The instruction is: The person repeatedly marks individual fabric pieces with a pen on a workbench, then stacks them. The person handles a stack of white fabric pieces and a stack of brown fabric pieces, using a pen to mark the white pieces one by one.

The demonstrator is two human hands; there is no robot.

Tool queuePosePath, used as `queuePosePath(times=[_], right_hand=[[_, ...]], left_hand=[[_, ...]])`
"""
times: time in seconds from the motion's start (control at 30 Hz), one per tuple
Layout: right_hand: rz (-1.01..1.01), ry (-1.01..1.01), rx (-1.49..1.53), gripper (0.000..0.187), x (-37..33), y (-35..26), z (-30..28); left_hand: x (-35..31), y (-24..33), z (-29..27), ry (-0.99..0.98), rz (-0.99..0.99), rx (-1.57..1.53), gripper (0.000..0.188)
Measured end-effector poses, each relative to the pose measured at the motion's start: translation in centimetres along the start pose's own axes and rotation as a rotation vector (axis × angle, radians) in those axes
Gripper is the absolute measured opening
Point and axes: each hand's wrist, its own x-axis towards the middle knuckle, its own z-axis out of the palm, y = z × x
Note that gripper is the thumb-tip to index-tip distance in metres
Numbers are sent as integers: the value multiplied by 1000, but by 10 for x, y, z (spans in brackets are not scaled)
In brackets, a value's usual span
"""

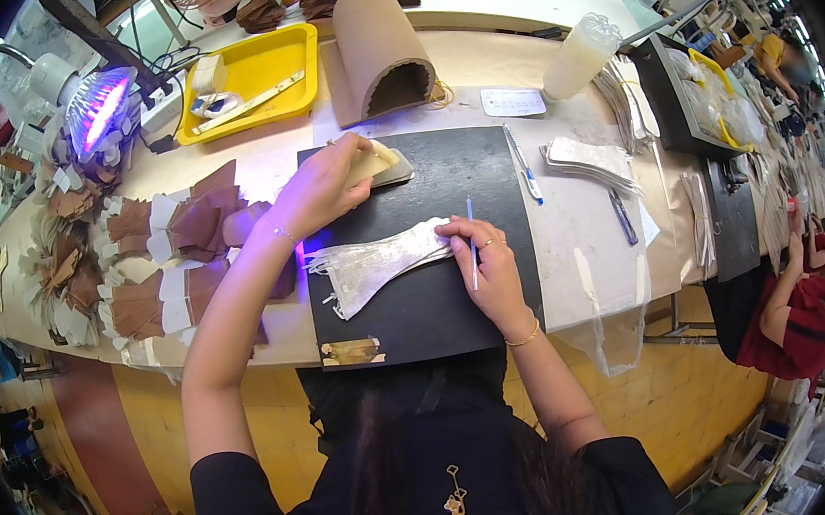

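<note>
My left hand is closed around a cream-coloured flat piece at the top of a black board. A pale grey item lies just under that piece; its kind is unclear. In the middle of the board is a whitish, silvery flared panel, its wide end fringed with small tabs. My right hand holds a thin, light blue pen-like stick upright between its fingers. The same hand's fingertips rest on the narrow right end of the panel.
Brown and white layered pieces are piled left under a purple-glowing lamp. Behind stand a yellow tray, a curved brown form and a translucent bottle. Pens and pale strips lie right; a co-worker is beyond.
</note>
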Motion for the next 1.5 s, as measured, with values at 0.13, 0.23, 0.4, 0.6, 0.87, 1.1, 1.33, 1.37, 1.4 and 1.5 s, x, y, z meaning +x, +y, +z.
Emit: queuePosePath(times=[0.13,0.23,0.4,0.6,0.87,1.1,1.33,1.37,1.4,1.5], right_hand=[[-18,16,-15,14,-1,3,-1],[-10,31,5,14,-2,4,0],[104,93,186,13,-2,5,3],[83,48,146,19,-4,9,-1],[81,49,134,20,-4,10,0],[108,29,138,20,-5,10,-1],[101,89,162,20,-1,2,0],[88,90,155,19,1,1,0],[49,97,180,19,3,0,-1],[-55,30,168,19,11,0,-5]], left_hand=[[1,-11,8,106,37,49,41],[-19,-1,5,162,60,1,37],[-71,49,19,-45,7,-133,34],[-82,75,53,175,64,-33,27],[-78,77,63,194,48,-9,24],[-77,76,66,209,68,28,22],[-76,76,70,215,62,43,20],[-77,77,70,212,60,59,20],[-77,78,71,216,60,81,20],[-79,83,74,240,50,140,20]])
